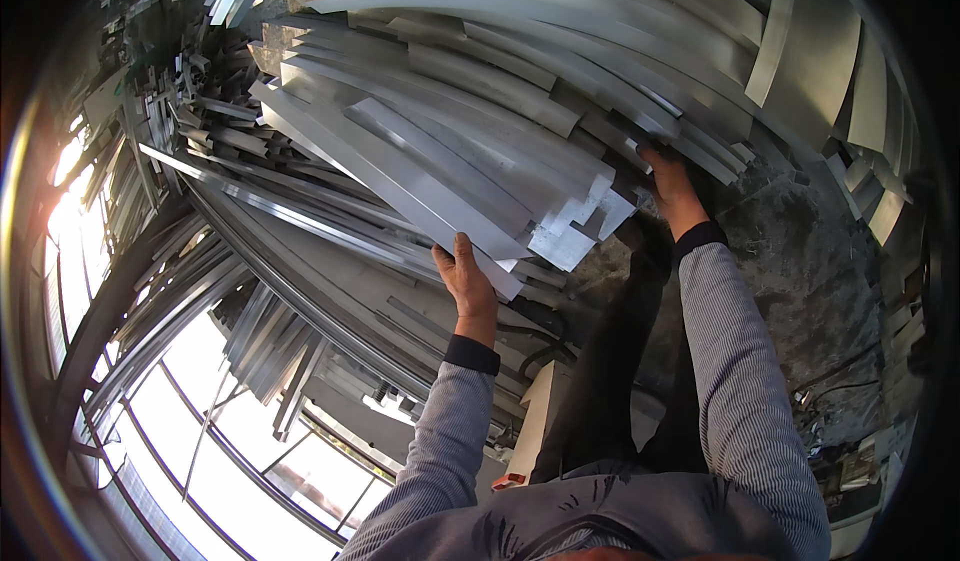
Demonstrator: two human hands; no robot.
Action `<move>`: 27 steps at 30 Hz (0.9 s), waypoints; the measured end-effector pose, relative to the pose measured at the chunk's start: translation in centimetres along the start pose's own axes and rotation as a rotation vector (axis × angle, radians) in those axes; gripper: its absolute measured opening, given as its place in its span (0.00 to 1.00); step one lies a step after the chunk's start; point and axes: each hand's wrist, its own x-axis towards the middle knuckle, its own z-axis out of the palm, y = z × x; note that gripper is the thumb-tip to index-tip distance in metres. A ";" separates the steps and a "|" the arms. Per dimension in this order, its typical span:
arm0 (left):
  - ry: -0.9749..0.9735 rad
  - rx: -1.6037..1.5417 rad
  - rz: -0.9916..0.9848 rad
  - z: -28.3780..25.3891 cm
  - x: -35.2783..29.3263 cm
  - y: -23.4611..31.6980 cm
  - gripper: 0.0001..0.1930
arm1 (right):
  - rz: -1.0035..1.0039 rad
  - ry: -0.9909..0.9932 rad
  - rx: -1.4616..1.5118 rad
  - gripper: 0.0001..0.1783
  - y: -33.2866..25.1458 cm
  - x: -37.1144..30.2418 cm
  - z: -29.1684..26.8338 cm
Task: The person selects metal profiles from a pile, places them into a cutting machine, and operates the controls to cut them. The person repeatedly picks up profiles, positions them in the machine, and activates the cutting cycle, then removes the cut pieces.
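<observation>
A pile of long, flat sheet-metal strips (440, 91) lies in front of me, their near ends stepped and uneven. My left hand (468, 291) is at the left edge of a pale grey strip (390, 183), touching it. Thumb and forefinger there stand apart; the other fingers are hidden from view. Over on the right, my right hand (672, 183) closes on the near end of a narrow metal strip (634, 149) beside the pile. Some of its fingers are in shadow. Bright, square-cut strip ends (565, 245) lie between my hands.
Wider metal strips (815, 51) lie at the far right. Thin metal bars (300, 216) run along the left, near a tangle of offcuts (225, 121). A dark cable (540, 336) curls by my legs. Stained concrete floor (800, 251) shows at right.
</observation>
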 end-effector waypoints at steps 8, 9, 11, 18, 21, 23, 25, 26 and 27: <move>-0.029 0.104 0.039 -0.7 0.3 -0.5 0.21 | 0.025 -0.097 -0.490 0.27 3.0 6.1 -3.1; -0.026 0.098 0.049 -0.7 0.3 -0.5 0.20 | -0.222 -0.143 -0.880 0.26 3.4 6.7 -3.8; -0.021 0.106 0.058 -0.7 0.4 -0.7 0.20 | -0.650 -0.182 -1.490 0.25 4.6 7.2 -4.7; -0.014 0.074 0.068 -0.8 0.6 -0.8 0.23 | -1.171 0.048 -1.491 0.16 6.8 6.7 -5.2; -0.013 0.077 0.078 -0.7 0.5 -0.6 0.22 | -0.983 -0.039 -1.282 0.15 5.6 6.0 -4.9; -0.011 0.079 0.073 -0.7 0.4 -0.4 0.22 | -0.574 -0.105 -0.868 0.15 4.6 5.4 -4.2; -0.008 0.078 0.053 -0.7 0.4 -0.3 0.22 | -0.385 -0.124 -0.456 0.14 3.6 4.8 -3.7; -0.013 0.074 0.050 -0.8 0.4 -0.3 0.22 | -0.275 -0.128 -0.271 0.14 3.2 4.5 -3.4; -0.018 0.069 0.047 -0.9 0.4 -0.4 0.22 | -0.226 -0.107 -0.325 0.14 3.0 4.2 -3.3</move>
